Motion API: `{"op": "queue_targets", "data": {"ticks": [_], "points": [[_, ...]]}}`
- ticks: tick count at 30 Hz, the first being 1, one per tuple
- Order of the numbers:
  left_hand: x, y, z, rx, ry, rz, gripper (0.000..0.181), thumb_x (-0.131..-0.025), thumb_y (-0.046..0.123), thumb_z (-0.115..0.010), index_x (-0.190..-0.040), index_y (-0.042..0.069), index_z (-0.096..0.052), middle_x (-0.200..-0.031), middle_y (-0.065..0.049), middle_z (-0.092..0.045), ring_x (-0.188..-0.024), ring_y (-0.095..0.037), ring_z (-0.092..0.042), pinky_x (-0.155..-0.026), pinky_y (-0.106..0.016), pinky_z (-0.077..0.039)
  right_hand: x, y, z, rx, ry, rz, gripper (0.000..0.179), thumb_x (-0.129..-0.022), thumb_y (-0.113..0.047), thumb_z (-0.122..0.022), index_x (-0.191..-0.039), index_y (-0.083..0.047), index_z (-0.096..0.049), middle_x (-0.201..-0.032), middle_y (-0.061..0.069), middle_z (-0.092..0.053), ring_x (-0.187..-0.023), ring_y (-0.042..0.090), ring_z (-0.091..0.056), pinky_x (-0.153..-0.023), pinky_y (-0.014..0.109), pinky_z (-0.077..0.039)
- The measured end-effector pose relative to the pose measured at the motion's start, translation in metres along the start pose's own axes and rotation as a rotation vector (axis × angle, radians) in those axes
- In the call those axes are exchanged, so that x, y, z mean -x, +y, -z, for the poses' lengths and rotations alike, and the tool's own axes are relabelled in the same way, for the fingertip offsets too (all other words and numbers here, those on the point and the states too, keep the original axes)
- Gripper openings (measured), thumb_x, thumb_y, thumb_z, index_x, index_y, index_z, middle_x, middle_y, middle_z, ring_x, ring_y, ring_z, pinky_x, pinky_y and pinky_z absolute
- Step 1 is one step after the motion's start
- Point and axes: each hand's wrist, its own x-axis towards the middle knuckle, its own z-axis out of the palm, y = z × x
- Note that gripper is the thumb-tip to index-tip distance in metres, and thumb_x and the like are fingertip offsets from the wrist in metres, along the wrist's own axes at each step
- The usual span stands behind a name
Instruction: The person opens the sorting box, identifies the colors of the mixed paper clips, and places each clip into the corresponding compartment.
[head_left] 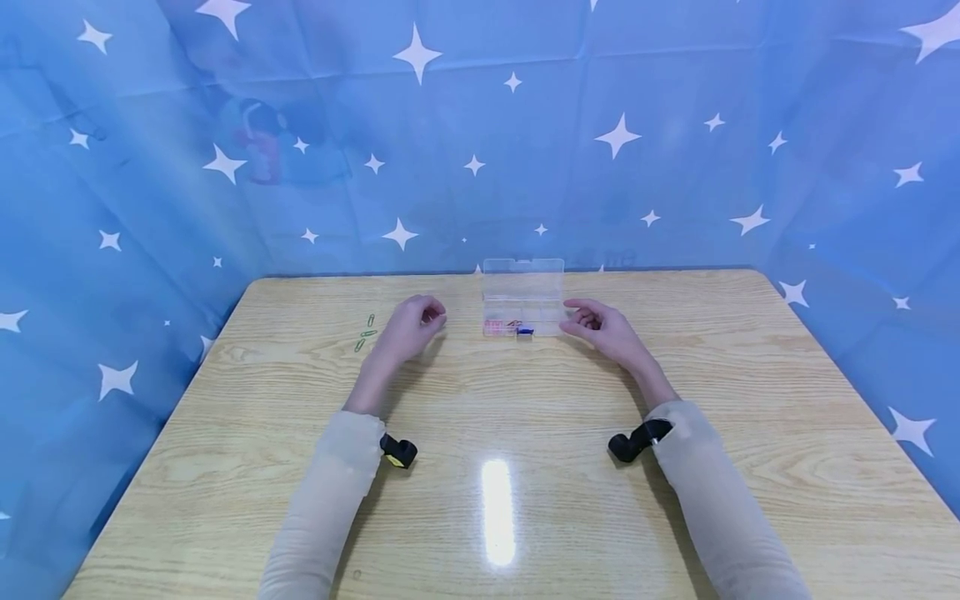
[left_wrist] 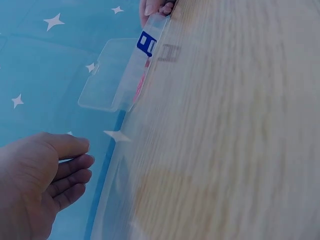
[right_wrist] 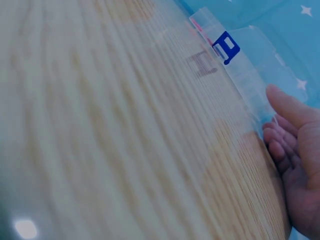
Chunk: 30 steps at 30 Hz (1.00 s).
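Observation:
A clear plastic compartment box [head_left: 546,317] stands at the back of the table with its lid [head_left: 523,277] raised. Pink pieces [head_left: 493,326] lie in its front left compartment, with red ones [head_left: 513,324] beside them. On its front is a blue latch [right_wrist: 226,47]. My right hand [head_left: 600,329] is at the box's right end, thumb and forefinger apart, fingertips right at the side wall. Left of the box, my left hand [head_left: 415,323] hovers with loosely bent fingers [left_wrist: 75,170]; nothing shows between them. Several green paper clips [head_left: 368,333] lie left of that hand.
The wooden table [head_left: 465,400] reaches back to a blue curtain [head_left: 517,200] with white stars. Both forearms come in from the front, in pale sleeves [head_left: 322,500], each with a black wrist camera [head_left: 633,442]. A bright light reflection lies on the tabletop between them.

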Motion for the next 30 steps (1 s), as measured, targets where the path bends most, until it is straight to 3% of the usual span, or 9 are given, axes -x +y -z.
{"op": "queue_targets", "data": {"ticks": [6, 10, 24, 30], "points": [[0.006, -0.005, 0.008, 0.000, -0.006, 0.019, 0.016, -0.100, 0.009, -0.062, -0.109, -0.003, -0.067, -0.104, -0.015, -0.066, -0.097, -0.027, -0.062, -0.087, -0.039, -0.052, -0.009, 0.028, 0.000, 0.016, 0.021, 0.008, 0.056, -0.098, -0.029, -0.069, -0.145, -0.004, -0.052, -0.111, 0.016, -0.061, -0.091, 0.025, -0.055, -0.072, 0.026, -0.047], [0.009, -0.007, 0.014, -0.021, -0.002, 0.023, 0.016, -0.099, 0.008, -0.063, -0.110, -0.003, -0.067, -0.104, -0.015, -0.066, -0.097, -0.028, -0.061, -0.087, -0.040, -0.052, -0.011, 0.033, 0.000, 0.024, 0.029, 0.018, 0.057, -0.097, -0.035, -0.070, -0.144, -0.008, -0.053, -0.111, 0.013, -0.062, -0.092, 0.025, -0.056, -0.073, 0.028, -0.047], [0.032, -0.028, 0.042, -0.035, 0.029, 0.071, 0.022, -0.099, 0.008, -0.062, -0.114, -0.008, -0.065, -0.105, -0.020, -0.065, -0.097, -0.033, -0.062, -0.086, -0.044, -0.053, -0.013, 0.034, 0.000, 0.019, 0.028, 0.015, 0.057, -0.097, -0.034, -0.070, -0.144, -0.008, -0.053, -0.111, 0.013, -0.062, -0.093, 0.024, -0.056, -0.075, 0.027, -0.048], [0.043, -0.037, 0.056, -0.057, 0.038, 0.121, 0.025, -0.101, 0.010, -0.059, -0.117, -0.009, -0.064, -0.106, -0.021, -0.065, -0.097, -0.034, -0.061, -0.085, -0.046, -0.052, -0.007, 0.017, 0.000, -0.002, 0.008, -0.001, 0.054, -0.099, -0.023, -0.068, -0.145, 0.000, -0.050, -0.113, 0.019, -0.061, -0.093, 0.027, -0.055, -0.074, 0.026, -0.047]]}}
